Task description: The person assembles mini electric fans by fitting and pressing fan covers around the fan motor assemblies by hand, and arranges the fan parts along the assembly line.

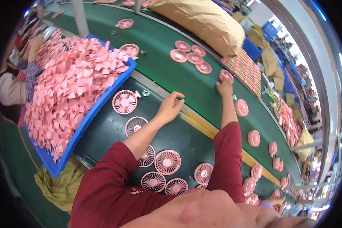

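Stretched out over the green conveyor belt [155,60], my right hand [225,89] has its fingers closed on a round pink fan cover [226,75]. My left hand [170,108] hovers by the belt's near edge, fingers curved and apart, with nothing visible in them. Below and left of it, a pink fan housing with blades inside [124,102] lies on the dark worktable [102,125]. Several pink slotted fan grilles [167,162] lie near my forearms, some partly hidden by my left arm. On the belt beyond sits a group of pink round covers [195,58].
A blue bin [98,110] heaped with pink fan blades [74,76] stands at the left. A co-worker's arm [33,64] shows behind it. More pink round parts [254,138] sit along the belt at right. A large brown sack [201,22] lies along the far edge.
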The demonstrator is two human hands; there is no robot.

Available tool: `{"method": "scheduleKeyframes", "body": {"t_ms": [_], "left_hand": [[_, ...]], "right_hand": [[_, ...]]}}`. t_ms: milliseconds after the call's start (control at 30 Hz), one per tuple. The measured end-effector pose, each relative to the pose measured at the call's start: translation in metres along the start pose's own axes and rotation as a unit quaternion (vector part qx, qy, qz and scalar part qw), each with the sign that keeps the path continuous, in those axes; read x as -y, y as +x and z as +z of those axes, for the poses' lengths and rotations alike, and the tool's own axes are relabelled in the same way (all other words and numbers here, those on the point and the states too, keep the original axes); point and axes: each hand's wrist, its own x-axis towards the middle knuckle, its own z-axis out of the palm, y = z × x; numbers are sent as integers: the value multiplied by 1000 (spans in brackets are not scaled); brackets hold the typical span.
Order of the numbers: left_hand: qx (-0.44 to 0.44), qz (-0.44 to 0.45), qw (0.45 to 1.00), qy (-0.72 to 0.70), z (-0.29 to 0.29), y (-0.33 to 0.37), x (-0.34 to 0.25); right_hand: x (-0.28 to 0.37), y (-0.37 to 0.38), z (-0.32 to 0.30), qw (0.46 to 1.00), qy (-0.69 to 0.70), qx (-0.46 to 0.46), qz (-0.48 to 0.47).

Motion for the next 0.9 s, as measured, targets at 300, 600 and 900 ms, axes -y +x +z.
{"method": "scheduleKeyframes", "body": {"t_ms": [300, 600, 900], "left_hand": [[6, -49, 971, -234, 4, 12, 8], [77, -136, 829, -538, -12, 21, 2], [52, -85, 779, -618, -9, 18, -26]], "right_hand": [[27, -46, 4, 929, 347, -68, -108], [136, -139, -77, 792, 535, 180, -234], [46, 2, 4, 941, 146, -199, -234]]}}
